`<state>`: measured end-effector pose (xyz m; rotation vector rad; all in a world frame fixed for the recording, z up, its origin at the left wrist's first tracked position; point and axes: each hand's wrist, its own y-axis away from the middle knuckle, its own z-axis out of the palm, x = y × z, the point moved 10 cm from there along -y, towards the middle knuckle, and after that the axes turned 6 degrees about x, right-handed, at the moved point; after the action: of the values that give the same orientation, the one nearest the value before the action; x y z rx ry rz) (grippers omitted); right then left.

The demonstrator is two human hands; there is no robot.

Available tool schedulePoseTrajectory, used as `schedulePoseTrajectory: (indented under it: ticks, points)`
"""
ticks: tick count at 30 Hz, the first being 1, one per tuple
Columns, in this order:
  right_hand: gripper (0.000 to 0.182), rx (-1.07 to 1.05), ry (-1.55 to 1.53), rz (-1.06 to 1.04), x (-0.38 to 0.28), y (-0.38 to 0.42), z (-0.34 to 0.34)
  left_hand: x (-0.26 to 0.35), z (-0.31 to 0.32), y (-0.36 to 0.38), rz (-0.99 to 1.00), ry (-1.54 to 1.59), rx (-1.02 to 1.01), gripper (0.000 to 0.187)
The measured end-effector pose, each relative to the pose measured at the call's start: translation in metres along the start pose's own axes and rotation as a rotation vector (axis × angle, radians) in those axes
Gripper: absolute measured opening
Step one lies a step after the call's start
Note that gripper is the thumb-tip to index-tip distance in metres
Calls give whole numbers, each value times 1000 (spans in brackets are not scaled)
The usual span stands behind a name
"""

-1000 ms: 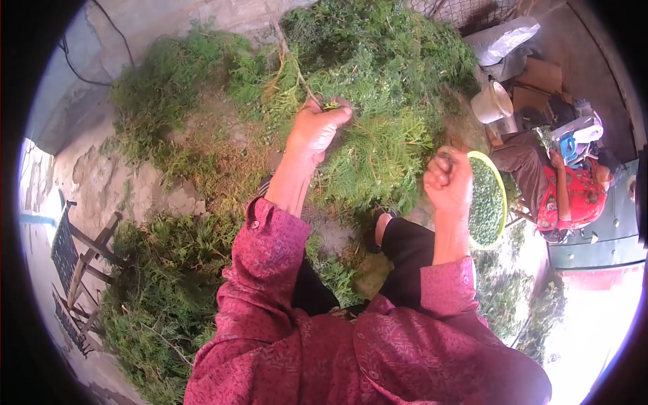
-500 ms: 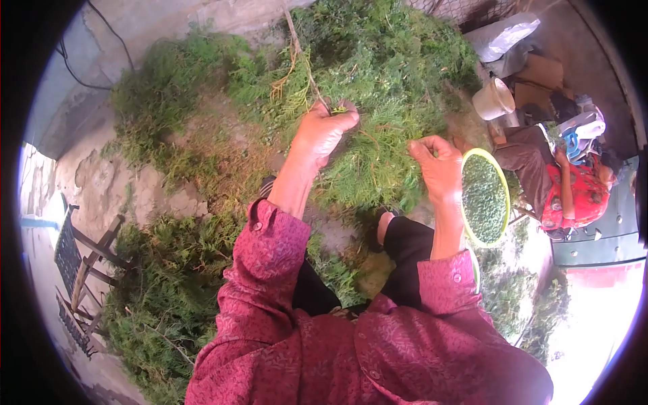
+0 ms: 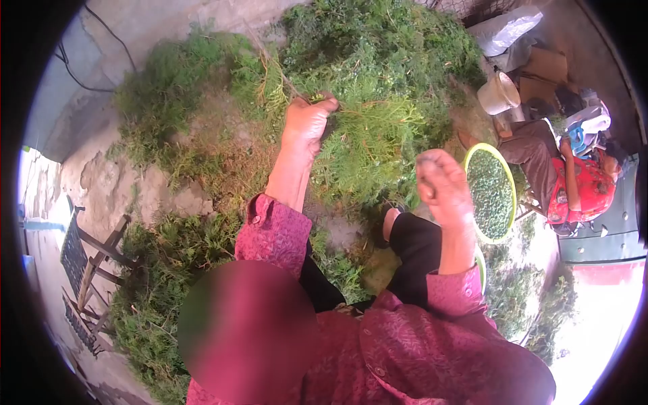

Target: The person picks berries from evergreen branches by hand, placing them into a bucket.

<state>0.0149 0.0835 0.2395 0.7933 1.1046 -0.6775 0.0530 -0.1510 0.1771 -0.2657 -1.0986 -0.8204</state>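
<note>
My left hand (image 3: 307,125) is closed around a leafy green branch (image 3: 378,121), whose bare stem runs up and to the left past my fingers. To the right of it, my right hand (image 3: 445,185) has its fingers curled together, slightly blurred; whether anything small is between them cannot be made out. Just beside my right hand stands a round basket with a yellow-green rim (image 3: 514,196), holding many small green pieces.
Piles of green branches (image 3: 162,297) lie at left and ahead. A wooden chair frame (image 3: 101,253) is at far left. At right are a white bucket (image 3: 498,94), a silvery sack (image 3: 506,30) and a seated person in red (image 3: 584,185).
My left hand has moved left and slightly up with the branch. My right hand has moved down, away from the branch and closer to the basket.
</note>
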Motion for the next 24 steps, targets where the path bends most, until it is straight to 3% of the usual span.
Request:
schedulePoseTrajectory:
  ticks: [1, 3, 4, 6, 15, 17, 21, 23, 24]
  points:
    - [9, 0, -3, 1, 7, 0, 10, 0, 2, 1, 0, -3, 1, 12]
    - [11, 81, 628, -501, -22, 9, 35, -2, 3, 5, -46, 25, 24, 15]
    - [11, 81, 625, -497, -21, 9, 39, -1, 6, 6, -48, 21, 27, 15]
    - [16, 165, 1034, -575, -26, 11, 49, 4, 6, 9, -20, 38, 62, 13]
    - [11, 200, 1126, -717, -19, 1, 49, -13, 3, 5, -93, -148, 57, 22]
    - [12, 237, 1165, -687, -15, -1, 42, -3, 10, 6, 37, -208, 12, 21]
    - [7, 251, 1055, -660, -25, 8, 15, -12, 12, -4, 33, -219, -32, 21]
    - [5, 277, 924, -535, -33, 15, -26, -13, 9, -10, 21, -231, -25, 19]
    - [5, 410, 772, -309, -33, 22, -64, -5, 8, -13, 103, -313, -30, 19]
